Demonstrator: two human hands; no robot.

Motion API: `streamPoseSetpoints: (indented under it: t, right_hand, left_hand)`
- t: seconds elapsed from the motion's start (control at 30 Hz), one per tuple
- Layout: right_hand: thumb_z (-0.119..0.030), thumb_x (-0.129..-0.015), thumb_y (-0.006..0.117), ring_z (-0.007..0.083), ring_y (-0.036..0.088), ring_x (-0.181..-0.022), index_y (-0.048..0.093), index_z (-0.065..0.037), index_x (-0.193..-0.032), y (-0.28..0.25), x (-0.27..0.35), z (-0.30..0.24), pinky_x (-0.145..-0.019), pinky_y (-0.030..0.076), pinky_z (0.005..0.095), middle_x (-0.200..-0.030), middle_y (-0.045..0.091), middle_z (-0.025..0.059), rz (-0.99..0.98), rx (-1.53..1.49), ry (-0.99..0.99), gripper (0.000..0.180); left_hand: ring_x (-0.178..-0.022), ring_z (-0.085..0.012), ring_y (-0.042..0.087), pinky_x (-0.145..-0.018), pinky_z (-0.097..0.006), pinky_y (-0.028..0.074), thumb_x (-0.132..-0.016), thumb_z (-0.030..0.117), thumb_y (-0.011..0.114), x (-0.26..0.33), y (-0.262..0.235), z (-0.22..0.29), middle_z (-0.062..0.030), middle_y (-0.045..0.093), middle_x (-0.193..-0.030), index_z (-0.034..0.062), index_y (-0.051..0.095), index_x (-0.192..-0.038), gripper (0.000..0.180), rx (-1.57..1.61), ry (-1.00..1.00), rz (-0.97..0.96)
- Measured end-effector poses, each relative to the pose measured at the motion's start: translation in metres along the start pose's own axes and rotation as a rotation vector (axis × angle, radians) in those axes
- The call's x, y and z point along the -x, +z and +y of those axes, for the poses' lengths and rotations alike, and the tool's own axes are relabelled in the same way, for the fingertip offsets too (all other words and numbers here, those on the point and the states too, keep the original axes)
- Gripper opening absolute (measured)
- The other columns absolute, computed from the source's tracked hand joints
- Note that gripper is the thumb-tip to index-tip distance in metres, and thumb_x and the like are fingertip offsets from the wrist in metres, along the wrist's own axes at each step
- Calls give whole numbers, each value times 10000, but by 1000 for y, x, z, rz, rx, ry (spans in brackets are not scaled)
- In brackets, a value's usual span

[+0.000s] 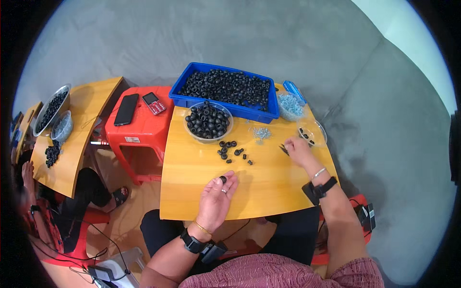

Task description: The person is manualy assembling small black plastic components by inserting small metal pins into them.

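Left hand pinches a black ring at table centre; right hand, at 2 o'clock, closes on screws. Hold the ring hole-up for clean insertion.

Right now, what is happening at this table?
A person sits at a wooden table. The left hand holds a black ring in its fingertips. The right hand reaches to small metal parts beside a clear bowl. More rings fill a blue bin and another bowl.
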State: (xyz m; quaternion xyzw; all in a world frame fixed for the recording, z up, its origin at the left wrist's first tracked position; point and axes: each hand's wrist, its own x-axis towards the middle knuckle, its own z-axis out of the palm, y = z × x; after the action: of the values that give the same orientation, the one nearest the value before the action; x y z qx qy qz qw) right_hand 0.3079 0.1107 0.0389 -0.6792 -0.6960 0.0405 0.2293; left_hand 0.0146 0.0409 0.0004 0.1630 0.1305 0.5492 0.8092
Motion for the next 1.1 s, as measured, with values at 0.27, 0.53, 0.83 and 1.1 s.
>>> streamPoseSetpoints:
  t: [0.27, 0.53, 0.83, 1.1]
  right_hand:
    - [-51, -711, 541, 369, 537, -875, 544, 41, -833, 4, -40, -16, -739, 440, 422, -851, 566, 254, -100, 286, 206, 154]
    - [-54, -736, 508, 392, 537, -820, 501, 15, -806, 33, -57, 24, -711, 428, 438, -762, 554, 250, -80, 388, 88, 99]
    - [-105, -765, 511, 303, 546, -673, 504, -20, -798, 12, 38, -119, -612, 433, 352, -729, 552, 169, -345, -403, -153, 91]
    - [-82, -739, 524, 292, 557, -669, 515, -15, -797, 57, 63, -141, -604, 438, 353, -702, 550, 154, -286, -191, -222, 88]
  left_hand:
    - [-997, -219, 489, -930, -376, 363, -866, 210, 470, 3, -6, 2, -123, 499, -1096, 35, 521, -955, 203, 35, 78, -21]
    - [-968, -202, 486, -923, -366, 365, -869, 236, 460, 1, 3, 4, -109, 508, -1070, 62, 536, -927, 199, 32, 77, 13]
    - [-776, -148, 501, -770, -333, 430, -856, 240, 469, 4, -3, 26, -44, 535, -853, 85, 537, -864, 169, 33, 107, 103]
    - [-733, -143, 510, -735, -319, 449, -863, 219, 460, 5, -6, 25, -54, 538, -831, 55, 529, -860, 179, 57, 58, 69]
